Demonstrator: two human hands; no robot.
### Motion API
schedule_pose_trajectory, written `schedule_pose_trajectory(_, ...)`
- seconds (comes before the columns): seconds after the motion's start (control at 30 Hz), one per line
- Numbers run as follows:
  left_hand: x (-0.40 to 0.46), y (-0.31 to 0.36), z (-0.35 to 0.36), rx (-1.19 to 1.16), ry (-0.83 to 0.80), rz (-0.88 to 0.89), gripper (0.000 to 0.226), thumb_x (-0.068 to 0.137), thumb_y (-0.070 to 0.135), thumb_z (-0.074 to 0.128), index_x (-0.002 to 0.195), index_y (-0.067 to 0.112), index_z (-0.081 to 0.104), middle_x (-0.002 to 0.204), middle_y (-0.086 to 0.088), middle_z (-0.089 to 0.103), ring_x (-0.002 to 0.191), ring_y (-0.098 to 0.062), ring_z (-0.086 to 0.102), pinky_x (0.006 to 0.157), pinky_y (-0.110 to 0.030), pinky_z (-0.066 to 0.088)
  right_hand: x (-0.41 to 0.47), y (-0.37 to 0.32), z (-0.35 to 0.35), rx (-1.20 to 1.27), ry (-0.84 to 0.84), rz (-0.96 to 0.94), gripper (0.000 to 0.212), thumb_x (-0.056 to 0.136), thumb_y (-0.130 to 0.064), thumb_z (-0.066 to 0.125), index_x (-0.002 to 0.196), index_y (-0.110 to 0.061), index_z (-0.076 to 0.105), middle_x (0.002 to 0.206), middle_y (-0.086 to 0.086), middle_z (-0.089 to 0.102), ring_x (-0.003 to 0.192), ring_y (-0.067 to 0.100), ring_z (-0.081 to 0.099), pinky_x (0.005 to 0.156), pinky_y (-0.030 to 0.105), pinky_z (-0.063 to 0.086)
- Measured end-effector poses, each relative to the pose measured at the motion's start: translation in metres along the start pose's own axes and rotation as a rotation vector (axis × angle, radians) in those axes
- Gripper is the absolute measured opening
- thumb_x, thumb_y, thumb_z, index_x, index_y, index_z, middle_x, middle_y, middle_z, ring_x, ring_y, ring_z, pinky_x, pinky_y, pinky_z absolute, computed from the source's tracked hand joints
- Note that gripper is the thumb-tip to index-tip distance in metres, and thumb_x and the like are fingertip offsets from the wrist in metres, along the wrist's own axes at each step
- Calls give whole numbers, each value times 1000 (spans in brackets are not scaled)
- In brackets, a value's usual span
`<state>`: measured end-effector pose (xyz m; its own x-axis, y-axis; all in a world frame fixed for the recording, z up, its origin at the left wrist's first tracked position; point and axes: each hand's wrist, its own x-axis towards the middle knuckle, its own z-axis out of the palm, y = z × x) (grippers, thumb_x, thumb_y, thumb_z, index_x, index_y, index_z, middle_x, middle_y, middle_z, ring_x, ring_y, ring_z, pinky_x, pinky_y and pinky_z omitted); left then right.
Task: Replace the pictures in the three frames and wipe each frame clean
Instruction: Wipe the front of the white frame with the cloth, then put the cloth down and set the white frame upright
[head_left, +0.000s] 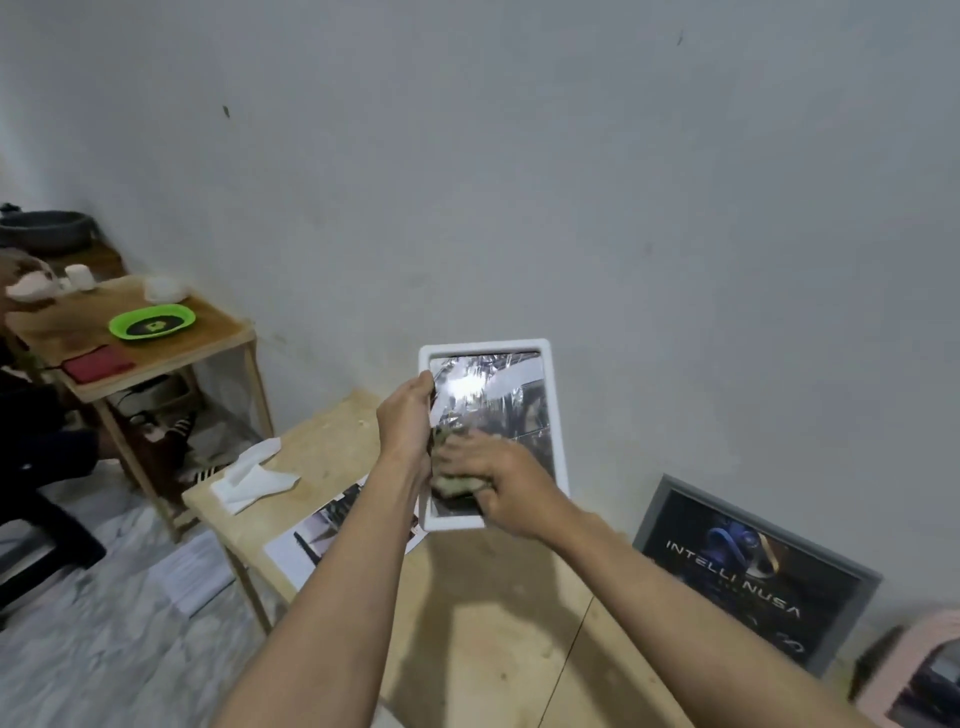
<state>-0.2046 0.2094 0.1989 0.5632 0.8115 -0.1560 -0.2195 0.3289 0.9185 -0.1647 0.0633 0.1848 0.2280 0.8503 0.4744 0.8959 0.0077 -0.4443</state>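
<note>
The light is soft and rather dim, with a cool grey tone on the wall (571, 156). A strong white glare sits on the glass of the white frame (551, 415), at 12 o'clock from the hands, and hides the picture there. The arms throw a soft shadow on the wooden table (493, 623), toward 6 o'clock. The right hand (498, 480) and the cloth (457, 484) under it are blurred. The wide lens bends the lines at the edges, and the corners are soft.

Cloth (457, 480) blurred under right hand (501, 486), pink frame (914, 675) cut by edge, print (322, 530) partly arm-hidden
</note>
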Motion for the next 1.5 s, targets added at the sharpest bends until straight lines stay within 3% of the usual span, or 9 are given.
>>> schedule_pose_trajectory(0.17,55,-20,-2,133,52,-6,20,89,21,60,70,15,57,76,-1,55,73,-19,46,71,-32,40,-7,25,43,344,-142,360,47,76,15,47,107,-8,74,113,2,71,111,-3,60,103,14,40)
schedule_pose_trajectory(0.43,134,-96,-8,235,-16,-180,25,89,31,59,84,10,70,93,-7,71,87,-24,63,84,-39,50,16,101,54,1059,160,942,48,56,10,51,99,0,70,90,21,67,80,31,63,66,33,52)
schedule_pose_trajectory(0.57,150,-122,-2,251,-65,-243,35,93,33,60,118,11,69,117,0,69,113,-23,62,103,-39,47,4,148,46,956,409,1082,36,63,9,54,92,-5,70,76,9,71,72,25,63,58,26,54)
schedule_pose_trajectory(0.8,177,-173,-13,408,-46,-219,13,94,25,61,89,17,70,87,7,67,83,-10,59,81,-25,46,-19,246,26,632,488,1130,37,76,20,50,93,-8,68,75,12,66,60,21,65,53,35,57)
schedule_pose_trajectory(0.97,190,-194,-19,389,-23,-224,10,94,25,63,90,23,72,97,8,71,101,-12,65,101,-28,46,-45,306,67,190,312,1077,39,77,13,53,105,-6,72,86,11,72,62,6,64,63,13,52)
schedule_pose_trajectory(1.07,195,-203,-23,340,-16,-248,20,88,34,65,98,20,75,114,-1,74,116,-17,65,111,-40,43,-73,336,105,-12,122,927,47,76,10,51,116,-8,69,110,11,71,98,22,67,89,29,52)
schedule_pose_trajectory(1.17,195,-210,-26,276,21,-264,27,83,39,64,101,21,75,119,-3,73,122,-23,62,115,-44,39,-99,348,137,-19,-232,943,50,94,-1,49,143,-10,42,151,8,38,142,23,31,120,28,10)
schedule_pose_trajectory(1.23,199,-214,-27,238,28,-257,27,85,37,64,102,20,75,118,-4,73,121,-23,63,114,-45,39,-107,354,150,-23,-263,942,50,100,-9,44,148,-11,31,157,3,23,147,17,13,115,19,-6)
schedule_pose_trajectory(1.5,202,-202,-19,198,45,-260,23,83,37,67,100,22,74,117,-3,73,120,-23,63,112,-47,42,-99,356,135,45,-332,964,59,95,-5,51,149,-10,28,158,2,20,149,19,9,117,24,-3)
